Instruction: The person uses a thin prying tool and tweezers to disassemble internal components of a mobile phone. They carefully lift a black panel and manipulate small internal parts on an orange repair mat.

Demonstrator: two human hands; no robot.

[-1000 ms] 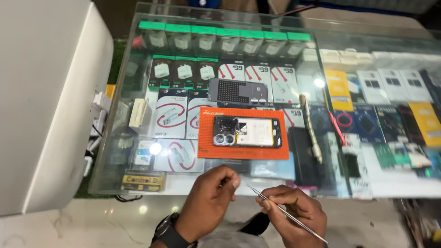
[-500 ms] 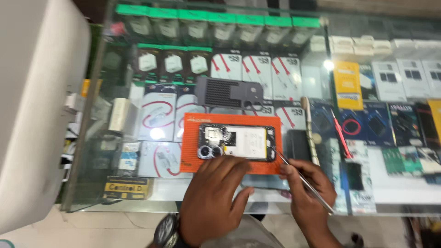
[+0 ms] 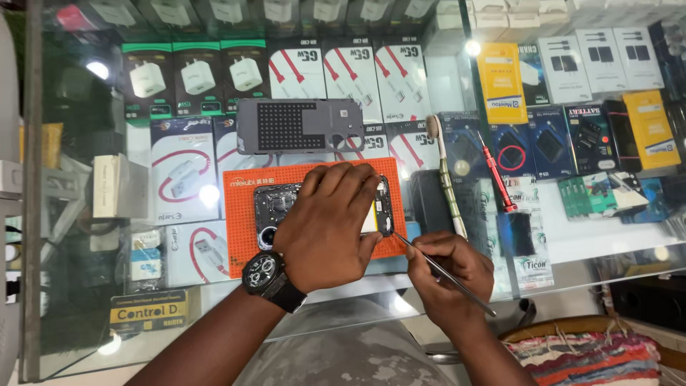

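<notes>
An opened phone lies back-up on an orange mat on the glass counter top. My left hand, with a black wristwatch, rests flat over the phone and covers most of it. My right hand holds thin metal tweezers. Their tip points at the phone's lower right edge, near the mat's right border.
A grey perforated phone cover lies behind the mat. A bamboo-handled brush and a red screwdriver lie to the right. Boxed chargers and cables fill the case under the glass. A woven stool sits lower right.
The view has moved closer to the counter. My left hand slid forward onto the phone and my right hand brought the tweezers' tip to its right edge.
</notes>
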